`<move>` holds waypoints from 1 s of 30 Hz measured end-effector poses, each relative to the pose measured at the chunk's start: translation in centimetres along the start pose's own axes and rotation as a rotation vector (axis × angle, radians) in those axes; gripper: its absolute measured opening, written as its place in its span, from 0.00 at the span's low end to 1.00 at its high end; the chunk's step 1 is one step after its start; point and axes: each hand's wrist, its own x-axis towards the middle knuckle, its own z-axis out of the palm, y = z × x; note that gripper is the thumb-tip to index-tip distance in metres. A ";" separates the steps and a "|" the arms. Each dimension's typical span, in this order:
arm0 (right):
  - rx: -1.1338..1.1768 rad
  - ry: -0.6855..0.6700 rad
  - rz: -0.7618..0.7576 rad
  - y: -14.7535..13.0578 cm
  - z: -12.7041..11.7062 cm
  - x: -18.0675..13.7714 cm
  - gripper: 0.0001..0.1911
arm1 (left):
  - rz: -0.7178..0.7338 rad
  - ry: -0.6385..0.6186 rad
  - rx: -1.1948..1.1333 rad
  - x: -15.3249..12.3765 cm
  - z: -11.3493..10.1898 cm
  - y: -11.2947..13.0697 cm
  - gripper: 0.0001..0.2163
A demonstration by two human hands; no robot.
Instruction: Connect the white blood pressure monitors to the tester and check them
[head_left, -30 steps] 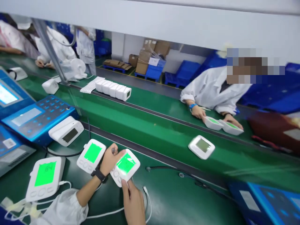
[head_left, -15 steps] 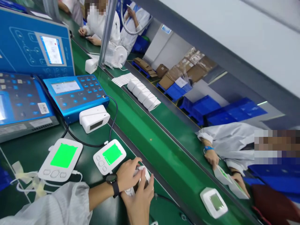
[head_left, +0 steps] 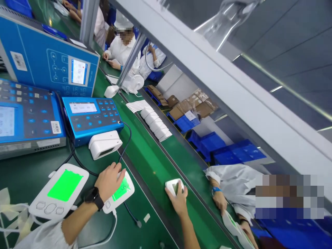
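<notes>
My left hand lies with curled fingers over the top edge of a white blood pressure monitor whose screen glows green. A black hose runs to that edge, and a white cable is plugged in at the bottom. On the green belt, my right hand grips another white monitor with a dull grey screen, thumb and fingers on opposite sides. A third monitor, lit green, lies left of my left wrist. Between my hands, a loose hose end rests on the bench.
Blue test boxes crowd the left, with a white device in front. White boxes line the belt's far side. Opposite, a co-worker's hands hold green-lit monitors. A grey beam crosses overhead.
Both hands were together on one monitor at the bench. My right hand now grips a monitor out on the belt; my left has moved left onto the lit monitor. The view has shifted.
</notes>
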 end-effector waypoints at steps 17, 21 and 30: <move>0.343 -0.357 -0.114 -18.4 8.2 -23.3 0.15 | -0.083 -0.054 -0.060 0.9 -0.8 -0.1 0.18; 0.366 -0.350 -0.129 -17.9 9.0 -24.0 0.20 | -0.023 -0.060 -0.053 0.3 -1.1 0.7 0.16; 0.088 -0.104 -0.388 -17.7 8.2 -23.0 0.50 | -0.065 -0.074 -0.246 0.7 -1.0 0.8 0.16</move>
